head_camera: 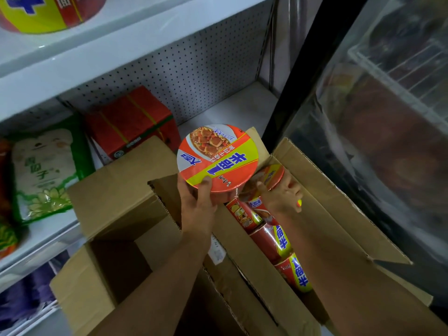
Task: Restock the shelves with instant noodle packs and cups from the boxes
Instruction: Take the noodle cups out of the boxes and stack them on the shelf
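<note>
My left hand (197, 207) grips a red and yellow noodle cup (218, 157), lid facing me, lifted above the open cardboard box (322, 214). My right hand (282, 195) reaches into that box and grips a second noodle cup (272, 177) by its rim. Below it several more red cups (274, 236) lie on their sides in a row inside the box. The white shelf (237, 110) behind the raised cup has bare room on its right part.
A second open cardboard box (109, 197) stands to the left, its inside dark. On the shelf sit a red carton (131, 120) and a green and white bag (46, 170). A large noodle bowl (48, 10) stands on the upper shelf. A dark glass-fronted cabinet (375, 117) stands at the right.
</note>
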Available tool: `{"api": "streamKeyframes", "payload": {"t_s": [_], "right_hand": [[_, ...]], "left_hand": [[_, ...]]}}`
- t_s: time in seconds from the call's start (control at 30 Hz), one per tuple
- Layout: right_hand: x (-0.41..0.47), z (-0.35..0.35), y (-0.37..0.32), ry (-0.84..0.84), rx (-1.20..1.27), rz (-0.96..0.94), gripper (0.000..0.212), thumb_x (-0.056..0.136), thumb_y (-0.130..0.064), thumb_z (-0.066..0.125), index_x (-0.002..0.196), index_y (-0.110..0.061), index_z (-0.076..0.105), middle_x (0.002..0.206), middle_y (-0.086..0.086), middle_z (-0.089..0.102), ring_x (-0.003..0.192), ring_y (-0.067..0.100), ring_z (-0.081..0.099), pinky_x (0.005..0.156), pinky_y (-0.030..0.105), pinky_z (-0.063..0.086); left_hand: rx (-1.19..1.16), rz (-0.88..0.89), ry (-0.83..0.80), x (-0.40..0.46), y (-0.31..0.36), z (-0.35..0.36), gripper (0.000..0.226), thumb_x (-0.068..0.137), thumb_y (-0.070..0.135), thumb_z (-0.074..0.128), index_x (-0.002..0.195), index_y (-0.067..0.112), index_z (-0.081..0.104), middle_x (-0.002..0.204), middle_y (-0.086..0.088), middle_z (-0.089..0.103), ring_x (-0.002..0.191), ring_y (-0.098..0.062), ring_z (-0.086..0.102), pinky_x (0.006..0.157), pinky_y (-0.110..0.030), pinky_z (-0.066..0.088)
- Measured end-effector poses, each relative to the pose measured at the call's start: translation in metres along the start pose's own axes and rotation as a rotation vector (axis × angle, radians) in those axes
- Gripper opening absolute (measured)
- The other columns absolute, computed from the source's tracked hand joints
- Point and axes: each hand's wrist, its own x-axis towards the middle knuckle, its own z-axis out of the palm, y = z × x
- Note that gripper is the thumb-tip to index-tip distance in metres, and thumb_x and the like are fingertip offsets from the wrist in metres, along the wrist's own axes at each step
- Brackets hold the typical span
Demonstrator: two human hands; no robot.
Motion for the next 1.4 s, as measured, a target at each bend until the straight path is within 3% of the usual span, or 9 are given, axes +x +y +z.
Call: {"api": "streamKeyframes", "payload": {"t_s": [0.13,0.3,0.4,0.57,0.97,1.13,1.3,1.4], "right_hand": [[-0.012,-0.001,0.018,-0.036,0.071,-0.055,0.093,0.084,-0.058,0.058,0.152,-0.027,0.001,0.15,0.017,0.017,0.14,0.037,0.014,0.113,0.057,0.019],[-0.015,-0.001,0.032,-0.09,0.187,0.082,0.093,0.081,-0.065,0.056,0.149,-0.04,-0.001,0.152,0.02,0.007,0.139,0.044,0.014,0.107,0.064,0.027],[-0.013,-0.002,0.027,-0.105,0.185,0.084,0.091,0.082,-0.063,0.054,0.149,-0.04,-0.003,0.151,0.018,0.008,0.136,0.046,0.021,0.103,0.062,0.035],[-0.01,-0.006,0.024,-0.06,0.178,0.079,0.086,0.084,-0.057,0.055,0.15,-0.032,0.005,0.139,0.018,0.024,0.128,0.046,0.03,0.099,0.055,0.038],[-0.027,-0.025,0.047,-0.1,0.41,0.081,0.077,0.084,-0.047,0.06,0.147,-0.038,0.017,0.135,0.013,0.025,0.122,0.043,0.041,0.092,0.056,0.049],[-0.041,-0.051,0.054,-0.12,0.42,0.07,0.071,0.088,-0.045,0.057,0.148,-0.034,0.02,0.135,0.014,0.028,0.112,0.037,0.051,0.082,0.042,0.052],[-0.06,-0.088,0.051,-0.128,0.424,0.043,0.067,0.092,-0.043,0.053,0.149,-0.034,0.019,0.14,0.015,0.029,0.101,0.029,0.051,0.06,0.025,0.038],[-0.071,-0.111,0.043,-0.132,0.468,0.006,0.063,0.092,-0.045,0.051,0.148,-0.035,0.025,0.139,0.012,0.033,0.104,0.03,0.053,0.069,0.025,0.039]], "left_hand": [[0.065,0.028,-0.024,-0.001,-0.006,-0.002,0.058,0.093,0.041,0.052,0.143,0.043,0.023,0.119,0.016,0.055,0.108,-0.009,0.058,0.07,-0.023,0.047],[0.113,0.046,-0.023,0.0,-0.012,-0.003,0.059,0.091,0.048,0.052,0.143,0.043,0.025,0.128,0.009,0.054,0.112,-0.013,0.057,0.074,-0.027,0.049],[0.118,0.051,-0.015,0.002,-0.014,-0.002,0.057,0.092,0.044,0.052,0.143,0.042,0.026,0.123,0.012,0.054,0.108,-0.01,0.058,0.076,-0.029,0.051],[0.106,0.044,-0.01,0.005,-0.016,0.001,0.052,0.096,0.037,0.05,0.143,0.039,0.028,0.117,0.015,0.055,0.103,-0.007,0.059,0.068,-0.022,0.049],[-0.006,0.004,0.038,-0.003,-0.005,0.013,0.048,0.098,0.034,0.047,0.143,0.039,0.03,0.12,0.01,0.056,0.104,-0.009,0.059,0.067,-0.025,0.052],[-0.069,-0.037,0.096,-0.016,0.006,0.02,0.048,0.097,0.036,0.048,0.142,0.04,0.032,0.118,0.009,0.054,0.107,-0.014,0.056,0.071,-0.033,0.051],[-0.072,-0.009,0.128,-0.042,0.025,0.022,0.047,0.097,0.037,0.049,0.141,0.042,0.035,0.117,0.01,0.057,0.105,-0.013,0.058,0.077,-0.035,0.052],[-0.11,0.005,0.13,-0.061,0.043,0.024,0.047,0.097,0.038,0.049,0.142,0.041,0.036,0.122,0.009,0.058,0.106,-0.012,0.059,0.072,-0.033,0.053]]}}
